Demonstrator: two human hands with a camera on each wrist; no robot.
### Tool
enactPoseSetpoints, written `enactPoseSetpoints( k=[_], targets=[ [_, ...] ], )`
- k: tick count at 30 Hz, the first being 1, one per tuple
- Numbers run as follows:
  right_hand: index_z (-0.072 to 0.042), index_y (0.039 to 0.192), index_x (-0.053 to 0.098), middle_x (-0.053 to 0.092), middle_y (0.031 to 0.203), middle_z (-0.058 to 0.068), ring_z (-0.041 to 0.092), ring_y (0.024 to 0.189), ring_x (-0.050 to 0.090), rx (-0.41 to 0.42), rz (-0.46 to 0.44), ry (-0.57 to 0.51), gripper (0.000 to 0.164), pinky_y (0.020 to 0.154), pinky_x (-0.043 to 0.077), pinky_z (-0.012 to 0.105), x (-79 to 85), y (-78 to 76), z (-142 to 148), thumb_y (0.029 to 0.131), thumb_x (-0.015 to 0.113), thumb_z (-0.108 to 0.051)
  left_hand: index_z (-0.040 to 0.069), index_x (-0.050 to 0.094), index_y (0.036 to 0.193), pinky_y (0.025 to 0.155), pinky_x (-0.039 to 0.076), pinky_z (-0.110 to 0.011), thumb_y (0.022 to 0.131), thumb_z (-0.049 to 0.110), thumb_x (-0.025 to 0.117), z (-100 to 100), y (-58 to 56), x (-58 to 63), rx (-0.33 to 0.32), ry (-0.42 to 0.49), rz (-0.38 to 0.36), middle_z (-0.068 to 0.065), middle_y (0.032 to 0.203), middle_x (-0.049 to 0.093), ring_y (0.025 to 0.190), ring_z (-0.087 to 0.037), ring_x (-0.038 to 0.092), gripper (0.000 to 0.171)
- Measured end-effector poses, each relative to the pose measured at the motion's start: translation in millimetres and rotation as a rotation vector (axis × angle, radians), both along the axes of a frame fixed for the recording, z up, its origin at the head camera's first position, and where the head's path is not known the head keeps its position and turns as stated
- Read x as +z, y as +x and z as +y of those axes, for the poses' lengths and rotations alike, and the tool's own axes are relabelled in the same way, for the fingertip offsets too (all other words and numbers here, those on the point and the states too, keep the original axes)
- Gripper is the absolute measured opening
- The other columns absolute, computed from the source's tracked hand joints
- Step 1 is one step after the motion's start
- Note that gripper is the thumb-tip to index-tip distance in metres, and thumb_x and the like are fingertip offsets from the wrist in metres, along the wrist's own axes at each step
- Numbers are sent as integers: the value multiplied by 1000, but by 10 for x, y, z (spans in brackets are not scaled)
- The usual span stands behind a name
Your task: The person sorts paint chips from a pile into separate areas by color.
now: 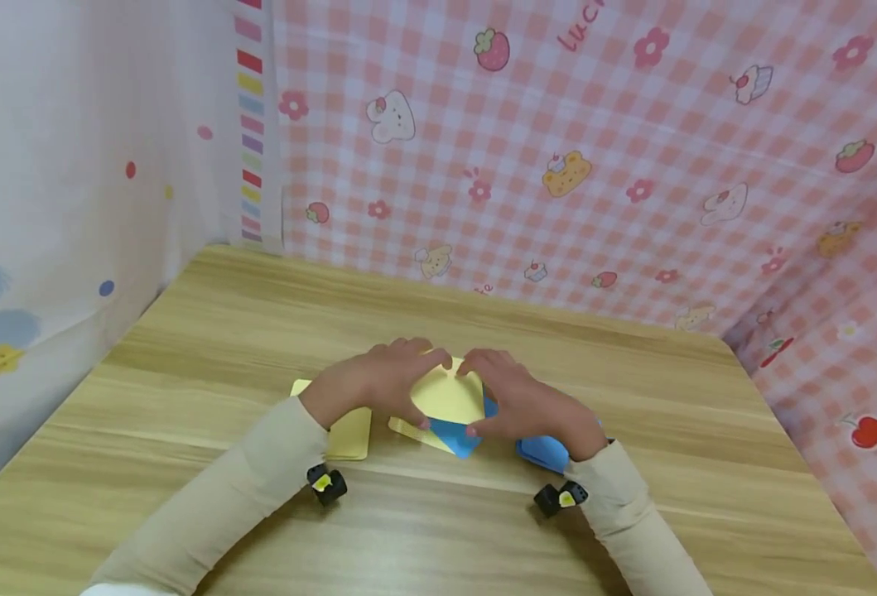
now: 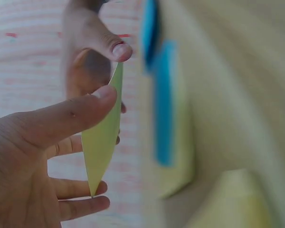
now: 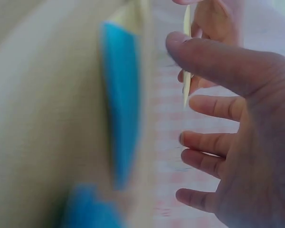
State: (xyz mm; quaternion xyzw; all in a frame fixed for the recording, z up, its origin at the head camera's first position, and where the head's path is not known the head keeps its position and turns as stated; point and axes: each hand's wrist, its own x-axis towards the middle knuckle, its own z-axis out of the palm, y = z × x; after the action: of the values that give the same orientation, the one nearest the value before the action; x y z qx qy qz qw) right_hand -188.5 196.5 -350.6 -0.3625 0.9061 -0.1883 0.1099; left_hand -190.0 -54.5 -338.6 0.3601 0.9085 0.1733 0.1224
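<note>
A thin yellow card point(image 1: 449, 397) spans the gap between both hands, raised above the tabletop. My left hand point(image 1: 382, 381) holds its left side, the thumb at the near edge and the fingers around the far edge. At the right side, my right hand point(image 1: 520, 404) has its thumb at the near corner and its index finger by the far edge. In the left wrist view the yellow card point(image 2: 103, 137) looks slightly bowed. Below it, a blue card point(image 1: 456, 437) overlaps another yellow card point(image 1: 411, 432) on the table.
A stack of yellow cards point(image 1: 350, 434) lies left of the middle, partly under my left forearm. Blue cards point(image 1: 546, 452) lie beneath my right wrist. The wooden table point(image 1: 438, 530) meets a pink checked cloth point(image 1: 527, 108) at the back and a white cloth on the left.
</note>
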Motion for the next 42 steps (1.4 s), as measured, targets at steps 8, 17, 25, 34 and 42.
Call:
enactPoseSetpoints(
  k=[8,17,25,34,42],
  targets=[
    [-9,131,50,34,153,16,35,140,34,64,289,-194,65,107,39,55,617,270,-6,80,88,-24,12,52,139,101,44,-49,76,37,90,-214,315,588,-43,204,337,-11,143,47,123,-29,52,78],
    [-7,127,51,40,145,20,36,136,38,174,471,-202,68,108,35,54,636,346,-459,77,89,-31,12,54,137,106,40,-53,73,32,93,-646,521,655,13,226,335,-13,147,47,134,-32,46,78],
    [-6,127,50,42,143,22,36,133,41,236,524,-136,67,104,38,54,585,290,-1026,82,84,-40,18,48,143,107,35,-64,77,25,90,-1202,648,621,137,193,212,-19,156,37,140,-42,39,78],
    [-7,134,48,39,146,20,37,139,34,196,313,-10,70,110,31,59,385,225,-1395,85,82,-44,15,49,143,106,36,-65,76,18,89,-1459,501,374,132,139,73,-17,152,41,139,-43,38,78],
    [-11,134,50,44,141,9,29,133,39,154,95,118,66,106,36,49,-146,172,-1486,87,78,-48,17,47,146,96,45,-58,71,19,92,-1334,291,-42,107,-87,-157,-10,137,53,119,-32,51,87]
  ],
)
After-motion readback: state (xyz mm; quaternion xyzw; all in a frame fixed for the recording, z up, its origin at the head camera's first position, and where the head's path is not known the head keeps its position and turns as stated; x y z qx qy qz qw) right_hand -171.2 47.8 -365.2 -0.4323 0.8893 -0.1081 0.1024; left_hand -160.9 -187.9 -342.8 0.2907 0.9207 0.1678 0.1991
